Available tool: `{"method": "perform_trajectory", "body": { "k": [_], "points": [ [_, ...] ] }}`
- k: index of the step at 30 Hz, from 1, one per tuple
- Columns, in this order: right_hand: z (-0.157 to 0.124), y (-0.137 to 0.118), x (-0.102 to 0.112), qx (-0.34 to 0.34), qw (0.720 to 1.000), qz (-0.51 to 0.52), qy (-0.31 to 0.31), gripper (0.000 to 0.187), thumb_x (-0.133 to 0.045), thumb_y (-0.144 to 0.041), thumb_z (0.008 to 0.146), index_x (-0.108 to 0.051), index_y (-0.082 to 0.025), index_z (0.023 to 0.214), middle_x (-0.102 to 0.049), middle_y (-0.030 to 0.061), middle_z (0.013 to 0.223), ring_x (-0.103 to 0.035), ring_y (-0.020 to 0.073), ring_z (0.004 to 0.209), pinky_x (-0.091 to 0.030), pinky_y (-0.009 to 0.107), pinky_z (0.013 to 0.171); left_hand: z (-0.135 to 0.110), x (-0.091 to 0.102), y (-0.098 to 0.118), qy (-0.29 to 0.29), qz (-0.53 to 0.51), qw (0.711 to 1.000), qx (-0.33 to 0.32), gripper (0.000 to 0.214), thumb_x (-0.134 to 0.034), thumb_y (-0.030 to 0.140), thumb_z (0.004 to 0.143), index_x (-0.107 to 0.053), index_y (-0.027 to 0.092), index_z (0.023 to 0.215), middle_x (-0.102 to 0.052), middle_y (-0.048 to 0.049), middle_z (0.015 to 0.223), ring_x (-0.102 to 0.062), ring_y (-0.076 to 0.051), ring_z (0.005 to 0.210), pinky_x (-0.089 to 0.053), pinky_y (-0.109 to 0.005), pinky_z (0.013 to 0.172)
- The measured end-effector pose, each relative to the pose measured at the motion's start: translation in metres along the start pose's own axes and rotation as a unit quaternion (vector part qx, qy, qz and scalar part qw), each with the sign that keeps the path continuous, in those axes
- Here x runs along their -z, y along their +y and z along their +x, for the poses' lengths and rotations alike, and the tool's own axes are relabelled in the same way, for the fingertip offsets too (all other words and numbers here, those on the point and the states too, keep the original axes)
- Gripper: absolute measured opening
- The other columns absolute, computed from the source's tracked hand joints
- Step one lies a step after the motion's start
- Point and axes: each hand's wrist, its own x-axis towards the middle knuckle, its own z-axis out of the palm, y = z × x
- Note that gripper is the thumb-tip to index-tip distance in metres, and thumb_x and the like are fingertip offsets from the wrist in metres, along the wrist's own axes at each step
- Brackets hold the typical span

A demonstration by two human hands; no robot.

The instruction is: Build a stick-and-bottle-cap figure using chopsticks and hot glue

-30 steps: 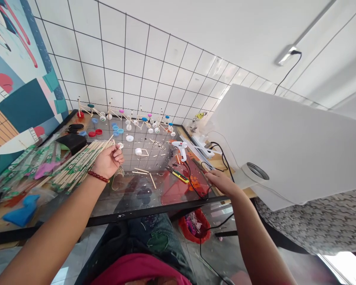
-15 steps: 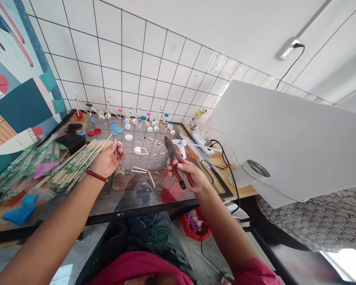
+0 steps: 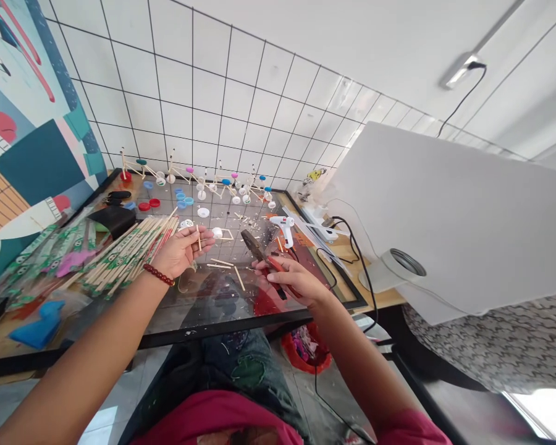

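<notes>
My left hand [image 3: 181,248] pinches a short piece of wooden stick [image 3: 199,237] upright between thumb and fingers. A pair of pliers [image 3: 254,246] with red handles is gripped in my right hand [image 3: 291,278], its dark jaws pointing up and left toward the left hand. Between the hands, a white bottle cap [image 3: 217,233] lies joined to a small frame of sticks. Closer to me are several cut stick pieces [image 3: 239,278] on the glass tabletop. A bundle of chopsticks [image 3: 125,253] in printed wrappers lies beside my left wrist.
Stick-and-cap models [image 3: 227,183] line the back of the table. Blue caps [image 3: 180,196] and red caps [image 3: 149,204] lie at the left. A white glue gun [image 3: 284,228] stands right of the pliers. Black cables [image 3: 352,241] run along the right edge. Below hangs a red-lined bin [image 3: 306,349].
My left hand has moved right with the stick piece, away from the chopstick bundle. The pliers have tilted further left, their jaws now lower and nearer the left hand.
</notes>
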Motion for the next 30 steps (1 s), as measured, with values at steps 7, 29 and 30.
{"method": "perform_trajectory", "body": {
  "k": [7,29,30],
  "points": [
    [0.002,-0.006,0.0,0.012,0.999,-0.024,0.031,0.037,-0.092,-0.032,0.066,-0.084,-0.025,0.101,-0.081,0.0057,0.113,-0.073,0.0231,0.103,-0.056,0.03,0.079,-0.002,-0.002,0.003,-0.034,-0.019,0.999,-0.008,0.017,-0.06,0.004,0.097,-0.073,0.012,0.091,-0.052,0.0041,0.058,-0.04,-0.005,0.04,-0.036,-0.015,0.04],
    [0.035,-0.006,-0.034,0.007,0.99,-0.133,-0.049,0.039,-0.084,-0.037,0.066,-0.081,-0.019,0.1,-0.07,-0.0011,0.087,-0.056,0.017,0.08,-0.04,0.03,0.076,-0.007,-0.002,-0.02,-0.17,0.092,0.978,0.083,0.021,-0.082,0.025,0.09,-0.07,0.009,0.083,-0.052,0.0029,0.056,-0.03,-0.002,0.041,-0.025,-0.013,0.041],
    [0.036,-0.006,-0.034,0.015,0.989,-0.136,-0.049,0.038,-0.084,-0.037,0.066,-0.081,-0.019,0.1,-0.072,-0.0004,0.09,-0.058,0.0183,0.085,-0.042,0.031,0.079,-0.007,-0.002,-0.021,-0.168,0.094,0.977,0.087,0.021,-0.083,0.025,0.09,-0.07,0.009,0.082,-0.052,0.0031,0.056,-0.03,-0.001,0.04,-0.025,-0.013,0.041]
  ]
}}
